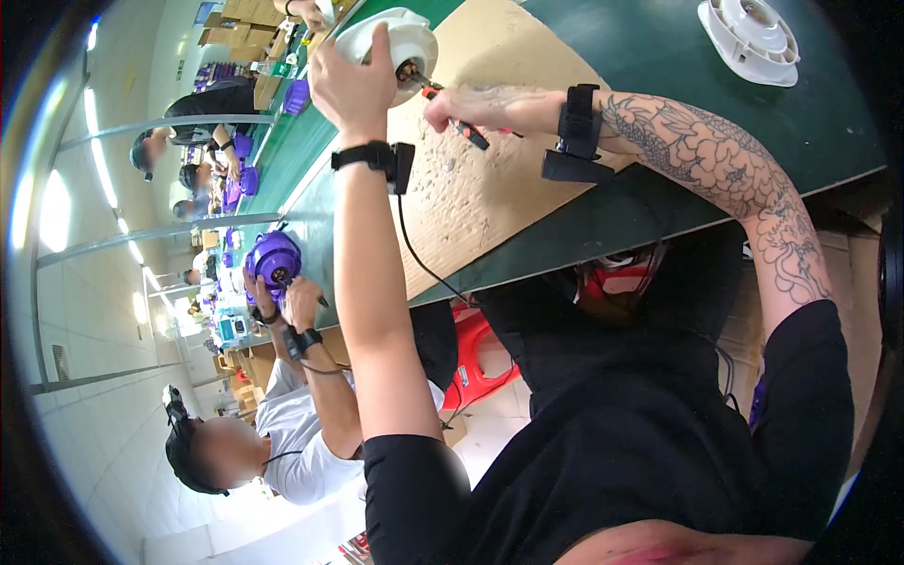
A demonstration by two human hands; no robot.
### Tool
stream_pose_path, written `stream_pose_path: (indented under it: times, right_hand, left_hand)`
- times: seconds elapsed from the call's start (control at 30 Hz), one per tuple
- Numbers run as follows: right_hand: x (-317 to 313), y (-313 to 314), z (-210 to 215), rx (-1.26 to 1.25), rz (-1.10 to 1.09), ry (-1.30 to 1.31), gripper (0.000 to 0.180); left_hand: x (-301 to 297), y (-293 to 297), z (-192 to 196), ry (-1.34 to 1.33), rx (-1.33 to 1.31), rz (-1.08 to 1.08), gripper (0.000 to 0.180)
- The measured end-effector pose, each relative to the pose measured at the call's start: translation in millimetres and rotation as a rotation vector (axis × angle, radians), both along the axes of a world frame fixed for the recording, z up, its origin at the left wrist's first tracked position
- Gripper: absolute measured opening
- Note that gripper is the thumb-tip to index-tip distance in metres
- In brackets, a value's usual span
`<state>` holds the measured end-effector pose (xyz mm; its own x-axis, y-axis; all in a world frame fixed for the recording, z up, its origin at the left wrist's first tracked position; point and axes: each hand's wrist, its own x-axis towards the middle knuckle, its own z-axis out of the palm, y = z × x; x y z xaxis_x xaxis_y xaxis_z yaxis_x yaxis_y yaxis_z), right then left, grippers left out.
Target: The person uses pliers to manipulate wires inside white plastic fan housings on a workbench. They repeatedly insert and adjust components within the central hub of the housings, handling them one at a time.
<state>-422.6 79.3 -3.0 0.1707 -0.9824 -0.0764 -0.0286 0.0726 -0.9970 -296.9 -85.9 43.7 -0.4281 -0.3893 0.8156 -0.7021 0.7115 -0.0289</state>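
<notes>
My left hand (354,85) is wrapped round a white plastic housing (407,30), round with a flared rim, holding it tilted above the cardboard sheet (490,188). In the middle of this housing is a dark opening with small brassy metal parts. Pliers (471,135) with orange and black handles are gripped in my right hand (460,107). Their jaws reach into that opening; what they pinch there, if anything, is too small to make out. Both wrists wear black straps with small boxes.
A second white housing (750,42) lies on the green table (650,42) at far right. To my left, a co-worker (301,424) holds a purple housing (274,256) and a dark tool. A red stool (478,363) stands below the table edge. A cable hangs from my left wrist.
</notes>
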Motion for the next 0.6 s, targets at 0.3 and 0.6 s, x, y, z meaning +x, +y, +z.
stream_pose_path:
  times: [0.3,0.6]
  right_hand:
    - [-27.9,-34.4,-12.6,0.321,0.193,-0.895,0.035]
    - [-19.6,-28.5,-21.7,0.254,-0.035,-0.612,0.035]
  left_hand:
    - [-49.2,-20.8,17.4,0.088,0.014,-0.102,0.065]
    - [-43.6,-30.9,-2.7,-0.131,0.056,0.072,0.066]
